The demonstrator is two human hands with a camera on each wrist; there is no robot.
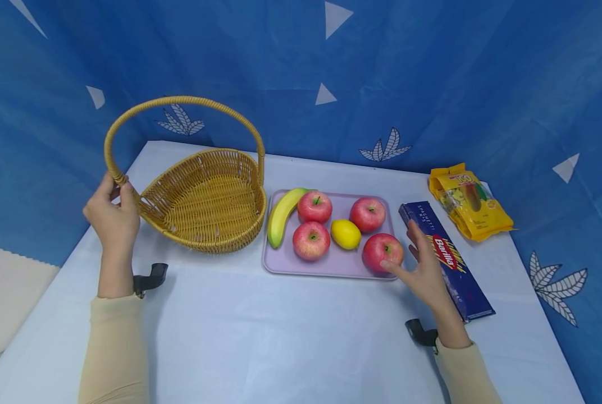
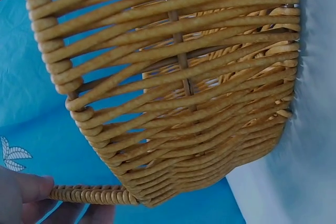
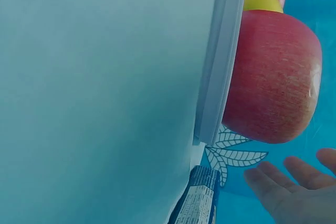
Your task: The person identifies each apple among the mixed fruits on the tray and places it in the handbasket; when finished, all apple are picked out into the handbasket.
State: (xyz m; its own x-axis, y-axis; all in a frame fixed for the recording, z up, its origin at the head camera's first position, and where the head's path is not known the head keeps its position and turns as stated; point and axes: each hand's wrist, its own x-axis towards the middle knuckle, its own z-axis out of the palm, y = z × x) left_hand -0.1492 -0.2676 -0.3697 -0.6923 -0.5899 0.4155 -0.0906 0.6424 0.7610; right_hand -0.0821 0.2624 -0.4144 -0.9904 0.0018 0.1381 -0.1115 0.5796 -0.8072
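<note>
At the left of the head view stands a wicker basket (image 1: 207, 202) with a tall arched handle (image 1: 185, 101). My left hand (image 1: 114, 216) grips the lower left end of that handle, thumb and fingers around it; the left wrist view shows the same hold beside the woven basket wall (image 2: 173, 93). My right hand (image 1: 424, 272) is spread around the near right side of an apple (image 1: 383, 252), the thumb in front of it. In the right wrist view the fingers (image 3: 302, 174) are apart from this apple (image 3: 275, 77). Contact of the thumb cannot be told.
A lilac tray (image 1: 281, 266) also bears a banana (image 1: 283, 219), a lemon (image 1: 346, 234) and more apples (image 1: 311, 241). Right of it lie a blue spaghetti box (image 1: 470, 292), partly behind my right hand, and a yellow packet (image 1: 470, 202). A blue curtain (image 1: 260, 56) hangs behind the white table (image 1: 281, 336).
</note>
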